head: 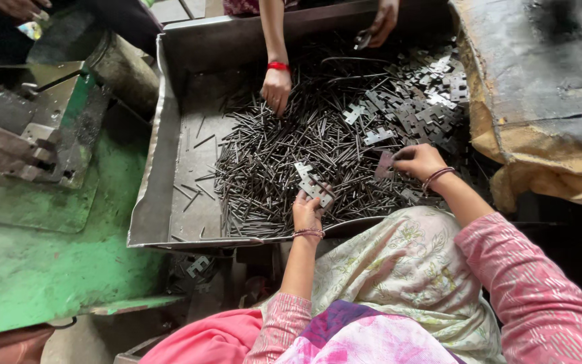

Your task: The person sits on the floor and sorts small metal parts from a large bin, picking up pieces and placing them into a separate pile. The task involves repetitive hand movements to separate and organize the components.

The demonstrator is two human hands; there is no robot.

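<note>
My fingers on the left hand [306,210] pinch a flat hinge leaf [314,184] over the pin pile [271,162]; the right hand [417,160] grips another leaf [384,164]. I would keep both leaves level, knuckles aligned, clear of the co-worker's hand [277,88] in the metal tray [163,182].

A small crumpled packet [30,29], pale with blue and yellow patches, sits at the top left corner under someone's hand [21,8].

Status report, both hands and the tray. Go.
Left hand grips hinge plates. Right hand pinches one hinge leaf. Co-worker's hand in pin pile.
</note>
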